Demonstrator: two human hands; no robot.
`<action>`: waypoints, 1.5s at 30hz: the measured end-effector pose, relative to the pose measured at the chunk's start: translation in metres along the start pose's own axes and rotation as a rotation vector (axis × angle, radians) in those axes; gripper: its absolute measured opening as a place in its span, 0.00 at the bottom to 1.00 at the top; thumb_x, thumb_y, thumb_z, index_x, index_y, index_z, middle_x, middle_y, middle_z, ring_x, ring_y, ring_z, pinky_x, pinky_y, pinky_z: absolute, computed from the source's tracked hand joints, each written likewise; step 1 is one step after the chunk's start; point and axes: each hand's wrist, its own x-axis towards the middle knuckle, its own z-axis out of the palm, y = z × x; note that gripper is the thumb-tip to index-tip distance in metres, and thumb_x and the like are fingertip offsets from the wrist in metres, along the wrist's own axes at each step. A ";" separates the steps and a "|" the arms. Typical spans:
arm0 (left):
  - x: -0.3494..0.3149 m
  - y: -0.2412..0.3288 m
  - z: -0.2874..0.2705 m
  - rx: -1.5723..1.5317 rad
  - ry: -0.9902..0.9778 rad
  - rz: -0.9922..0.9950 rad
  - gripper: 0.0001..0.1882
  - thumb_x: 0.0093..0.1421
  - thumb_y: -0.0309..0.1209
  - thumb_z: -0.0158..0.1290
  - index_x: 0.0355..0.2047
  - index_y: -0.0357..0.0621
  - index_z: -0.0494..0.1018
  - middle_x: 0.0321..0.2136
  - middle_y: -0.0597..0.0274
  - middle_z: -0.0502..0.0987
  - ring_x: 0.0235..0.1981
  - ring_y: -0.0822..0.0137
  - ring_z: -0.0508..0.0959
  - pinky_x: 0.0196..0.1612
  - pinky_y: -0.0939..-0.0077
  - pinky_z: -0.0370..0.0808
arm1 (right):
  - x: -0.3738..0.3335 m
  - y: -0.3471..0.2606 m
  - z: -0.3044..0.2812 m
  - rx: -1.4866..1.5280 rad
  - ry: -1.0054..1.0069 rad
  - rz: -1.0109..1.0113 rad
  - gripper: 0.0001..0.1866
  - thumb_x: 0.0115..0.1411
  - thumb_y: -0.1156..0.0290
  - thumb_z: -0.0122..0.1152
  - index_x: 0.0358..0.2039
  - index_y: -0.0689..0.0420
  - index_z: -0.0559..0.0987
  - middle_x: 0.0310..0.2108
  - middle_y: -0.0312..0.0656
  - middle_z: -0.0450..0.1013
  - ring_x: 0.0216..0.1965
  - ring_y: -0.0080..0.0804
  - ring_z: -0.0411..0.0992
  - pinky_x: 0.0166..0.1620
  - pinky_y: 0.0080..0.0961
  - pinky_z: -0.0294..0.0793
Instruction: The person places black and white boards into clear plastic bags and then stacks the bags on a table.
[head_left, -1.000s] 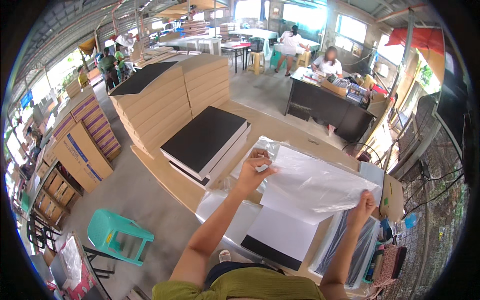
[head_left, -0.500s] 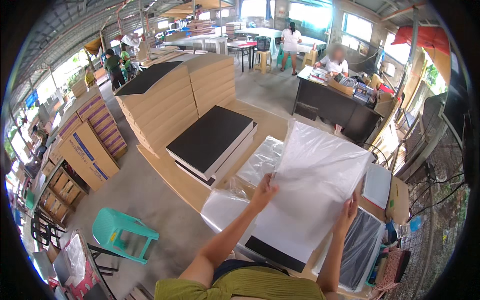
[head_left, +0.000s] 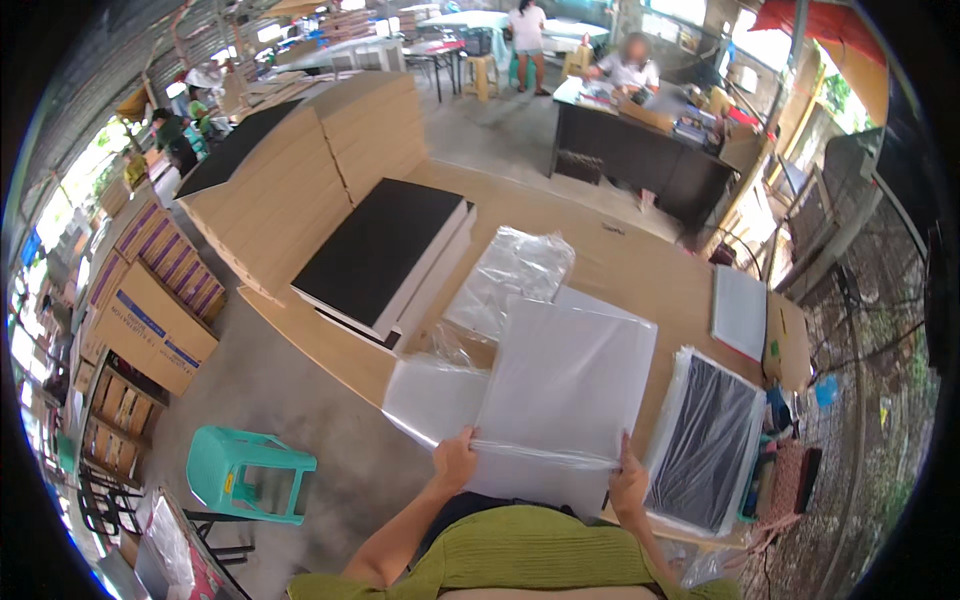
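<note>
A clear plastic sleeve lies flat over a stack of white sheets on the wooden table before me. My left hand pinches the sleeve's near left corner. At its near right corner, my right hand grips the same edge. A strip of bare white sheet shows between the sleeve's edge and my body. Loose clear plastic bags lie just beyond, and a plastic-covered white pile sits left of the sleeve. Right of my right hand is a plastic-wrapped black board pack.
Black-topped board stacks stand on the table's left, before tall piles of brown boxes. A green stool is on the floor at left. Beyond the table, a person sits at a dark desk. A white pad lies far right.
Both hands have come down toward my body, drawing the sleeve's edge over the white sheets. The sleeve, raised before, now lies flat. The black strip at the near edge is covered.
</note>
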 end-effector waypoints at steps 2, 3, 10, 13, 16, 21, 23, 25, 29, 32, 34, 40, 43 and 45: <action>-0.016 -0.006 0.001 -0.063 -0.008 -0.020 0.13 0.53 0.28 0.46 0.39 0.49 0.74 0.28 0.49 0.77 0.29 0.45 0.77 0.33 0.54 0.72 | -0.021 0.002 0.002 0.009 -0.026 0.018 0.38 0.45 0.86 0.47 0.59 0.45 0.66 0.27 0.57 0.71 0.22 0.51 0.70 0.28 0.36 0.69; -0.025 -0.008 0.000 -0.108 -0.013 -0.029 0.13 0.53 0.28 0.46 0.40 0.49 0.74 0.29 0.49 0.77 0.30 0.45 0.77 0.33 0.54 0.72 | -0.033 0.005 0.004 0.018 -0.033 0.028 0.37 0.46 0.86 0.47 0.59 0.45 0.66 0.28 0.57 0.71 0.23 0.51 0.70 0.29 0.36 0.70; -0.057 -0.034 0.002 -0.110 -0.005 0.014 0.21 0.54 0.26 0.46 0.50 0.48 0.70 0.29 0.49 0.77 0.30 0.47 0.77 0.35 0.57 0.71 | -0.088 0.022 0.013 0.069 0.015 -0.078 0.33 0.47 0.87 0.46 0.55 0.49 0.71 0.27 0.51 0.73 0.28 0.48 0.72 0.33 0.36 0.72; -0.064 -0.029 -0.013 -0.110 -0.068 -0.007 0.25 0.54 0.25 0.45 0.55 0.50 0.66 0.27 0.50 0.77 0.29 0.45 0.76 0.34 0.58 0.71 | -0.095 0.015 0.007 0.083 0.098 -0.124 0.30 0.46 0.88 0.47 0.50 0.50 0.75 0.28 0.48 0.74 0.29 0.43 0.73 0.36 0.32 0.72; -0.075 -0.039 -0.016 -0.203 -0.167 0.035 0.30 0.53 0.21 0.45 0.59 0.52 0.62 0.26 0.52 0.76 0.27 0.47 0.76 0.33 0.60 0.71 | -0.122 0.025 0.006 0.367 -0.098 0.242 0.25 0.46 0.88 0.48 0.43 0.52 0.80 0.31 0.47 0.74 0.31 0.36 0.73 0.38 0.25 0.72; -0.075 -0.026 -0.047 -0.308 -0.527 0.402 0.33 0.53 0.21 0.50 0.60 0.55 0.61 0.27 0.54 0.77 0.26 0.53 0.77 0.31 0.64 0.73 | -0.121 0.009 -0.013 0.489 -0.170 0.375 0.23 0.46 0.89 0.48 0.39 0.54 0.82 0.29 0.44 0.74 0.29 0.28 0.72 0.36 0.21 0.71; -0.072 -0.015 -0.045 -0.360 -0.499 0.456 0.31 0.53 0.23 0.52 0.59 0.55 0.62 0.27 0.55 0.77 0.25 0.55 0.77 0.30 0.65 0.73 | -0.115 0.004 -0.017 0.506 -0.016 0.350 0.23 0.46 0.90 0.47 0.38 0.54 0.82 0.28 0.42 0.73 0.28 0.28 0.71 0.34 0.21 0.71; -0.065 0.000 -0.041 -0.331 -0.471 0.507 0.29 0.54 0.24 0.53 0.57 0.55 0.65 0.27 0.56 0.77 0.25 0.56 0.78 0.29 0.67 0.74 | -0.101 -0.001 -0.038 0.526 0.073 0.378 0.22 0.46 0.90 0.47 0.37 0.55 0.82 0.26 0.41 0.72 0.28 0.27 0.70 0.33 0.20 0.70; -0.031 0.074 0.008 -0.263 -0.301 0.787 0.25 0.53 0.24 0.53 0.53 0.53 0.69 0.26 0.57 0.77 0.24 0.59 0.78 0.27 0.69 0.75 | -0.087 0.036 -0.083 0.406 0.296 0.346 0.22 0.43 0.91 0.45 0.34 0.60 0.82 0.24 0.38 0.68 0.26 0.26 0.66 0.32 0.20 0.67; -0.017 0.135 0.069 -0.350 -0.288 0.974 0.25 0.51 0.24 0.54 0.52 0.50 0.70 0.21 0.58 0.74 0.20 0.58 0.74 0.22 0.67 0.72 | -0.095 0.087 -0.121 0.270 0.457 0.373 0.22 0.41 0.91 0.43 0.34 0.64 0.81 0.27 0.39 0.67 0.27 0.26 0.65 0.31 0.20 0.64; -0.017 0.175 0.100 -0.441 -0.321 1.076 0.26 0.52 0.25 0.53 0.54 0.49 0.68 0.20 0.58 0.73 0.19 0.58 0.74 0.21 0.67 0.72 | -0.100 0.103 -0.148 0.251 0.535 0.457 0.21 0.45 0.92 0.42 0.34 0.65 0.81 0.26 0.37 0.68 0.29 0.25 0.66 0.32 0.18 0.65; -0.047 0.213 0.150 -0.246 -0.528 1.237 0.26 0.55 0.30 0.49 0.56 0.48 0.65 0.18 0.59 0.73 0.17 0.57 0.74 0.20 0.66 0.72 | -0.129 0.173 -0.175 0.165 0.590 0.575 0.18 0.48 0.90 0.45 0.34 0.64 0.82 0.25 0.35 0.69 0.23 0.19 0.62 0.27 0.16 0.61; -0.057 0.211 0.166 -0.135 -0.555 1.331 0.27 0.55 0.29 0.47 0.57 0.48 0.62 0.15 0.57 0.71 0.15 0.58 0.74 0.18 0.66 0.71 | -0.144 0.199 -0.167 0.182 0.577 0.655 0.19 0.48 0.89 0.44 0.34 0.63 0.82 0.25 0.37 0.72 0.21 0.19 0.63 0.26 0.16 0.63; -0.061 0.215 0.172 -0.076 -0.607 1.357 0.28 0.55 0.29 0.47 0.58 0.48 0.61 0.14 0.56 0.70 0.15 0.58 0.74 0.18 0.65 0.71 | -0.159 0.225 -0.159 0.204 0.571 0.708 0.19 0.47 0.89 0.43 0.33 0.63 0.82 0.25 0.38 0.73 0.20 0.20 0.64 0.26 0.16 0.64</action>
